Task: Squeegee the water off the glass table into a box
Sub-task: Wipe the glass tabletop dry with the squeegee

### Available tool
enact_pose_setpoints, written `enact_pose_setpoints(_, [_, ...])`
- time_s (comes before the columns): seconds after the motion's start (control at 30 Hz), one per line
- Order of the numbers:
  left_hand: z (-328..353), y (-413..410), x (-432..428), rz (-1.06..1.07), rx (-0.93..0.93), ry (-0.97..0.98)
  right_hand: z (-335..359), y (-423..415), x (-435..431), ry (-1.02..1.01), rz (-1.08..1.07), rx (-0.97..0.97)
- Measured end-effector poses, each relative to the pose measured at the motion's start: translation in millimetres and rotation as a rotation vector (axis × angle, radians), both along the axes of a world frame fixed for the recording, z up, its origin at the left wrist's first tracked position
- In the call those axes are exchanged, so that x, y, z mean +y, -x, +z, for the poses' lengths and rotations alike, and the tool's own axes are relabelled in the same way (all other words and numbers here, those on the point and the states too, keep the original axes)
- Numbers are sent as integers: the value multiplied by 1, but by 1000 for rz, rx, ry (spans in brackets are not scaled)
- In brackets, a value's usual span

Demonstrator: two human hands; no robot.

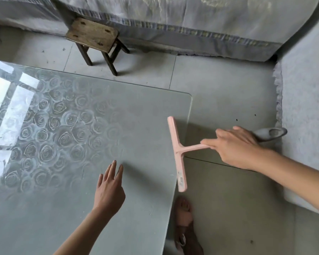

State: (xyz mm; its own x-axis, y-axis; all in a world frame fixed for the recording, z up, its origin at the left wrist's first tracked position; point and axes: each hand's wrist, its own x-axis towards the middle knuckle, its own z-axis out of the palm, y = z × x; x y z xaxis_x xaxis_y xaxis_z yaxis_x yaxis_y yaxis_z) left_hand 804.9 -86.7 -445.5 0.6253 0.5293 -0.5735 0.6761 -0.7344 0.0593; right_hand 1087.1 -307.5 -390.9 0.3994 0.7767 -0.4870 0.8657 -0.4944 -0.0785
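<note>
Near: foot [184, 212] in strapped sandal on tiled floor [219, 89], just beside counter's right edge.
Left hand [109, 192] flat on counter [145, 126]; fingers [111, 168] straight, slightly apart, holding nothing.
Counter: frosted glass slab, rounded corner, rose pattern toward left, window glare.
Right hand [236, 146] beyond right edge, fingers clamped round slim handle of squeegee [177, 151]: pink plastic, T-shaped, long blade bar along counter's right edge.
Grey pointed shoe [269, 134] just behind right hand.
Far: small worn wooden stool [93, 34], fringed fabric cover [191, 19].

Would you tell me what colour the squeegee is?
The T-shaped plastic squeegee is pale pink; head view.
</note>
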Motion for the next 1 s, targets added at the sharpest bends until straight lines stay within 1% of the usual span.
enact_pose_setpoints(0.1, [2, 1, -8, -11, 9, 1, 7, -13, 1, -73, -27, 4])
enact_pose_setpoints(0.2, [5, 1, -14, -37, 29, 13, 4, 2, 2, -41, -32, 1])
enact_pose_setpoints(0.3, [5, -2, -16, -48, 34, 14, -10, 48, 19, -54, -86, 145])
enact_pose_setpoints(0.37, [6, -4, -15, -42, 30, 12, -18, 77, 38, -77, -106, 197])
enact_pose_setpoints(0.43, [7, -4, -12, -28, 29, 5, -21, 88, 46, -131, -106, 179])
enact_pose_setpoints(0.53, [8, -1, -6, -8, 28, -1, -14, 70, 22, -192, -123, 100])
enact_pose_setpoints(0.6, [8, 4, -6, -4, 29, 6, -6, 46, -7, -143, -171, 14])
enact_pose_setpoints(0.67, [8, 12, -7, 2, 35, 17, -1, 34, -26, -30, -183, -41])
enact_pose_setpoints(0.73, [8, 16, -9, 9, 42, 23, -3, 41, -30, 25, -206, -4])
enact_pose_setpoints(0.83, [10, 23, -8, 31, 43, 35, -16, 80, -1, -18, -251, 151])
enact_pose_setpoints(0.9, [10, 26, -8, 43, 31, 34, -22, 104, 26, -62, -235, 219])
enact_pose_setpoints(1.0, [14, 30, -4, 50, 21, 30, -17, 122, 48, -129, -168, 221])
